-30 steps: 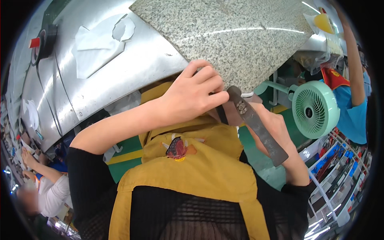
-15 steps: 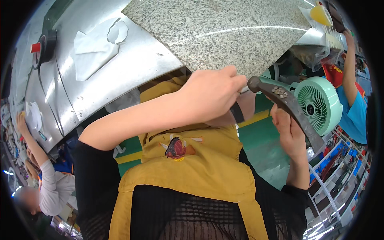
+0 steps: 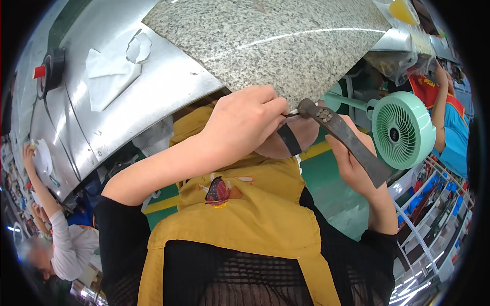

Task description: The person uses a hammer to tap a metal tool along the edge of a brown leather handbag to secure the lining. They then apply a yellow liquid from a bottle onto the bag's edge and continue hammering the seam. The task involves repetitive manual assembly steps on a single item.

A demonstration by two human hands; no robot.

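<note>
My left hand (image 3: 250, 120) is closed, thumb and fingers pinching the edge of a pinkish-brown flat piece with a black strap (image 3: 309, 130), at the near corner of a speckled stone slab (image 3: 286, 46). What kind of thing the piece is, I cannot tell. My right hand (image 3: 352, 160) grips a dark metal hammer (image 3: 349, 138) with a round face and a long, flared tail; its handle is mostly hidden. The round face sits over the edge of the piece, just right of my left fingertips. Whether it touches cannot be told.
A mint-green fan (image 3: 403, 130) stands close to the right of the hammer. On the metal table (image 3: 168, 76) to the left lie white sheet scraps (image 3: 109, 76) and a black reel (image 3: 55, 71). Co-workers are at the far left and right. A rack (image 3: 429, 219) stands lower right.
My left hand has shifted left and lower, showing more of the pinkish piece. The hammer has moved left and its face now lies over the piece's edge.
</note>
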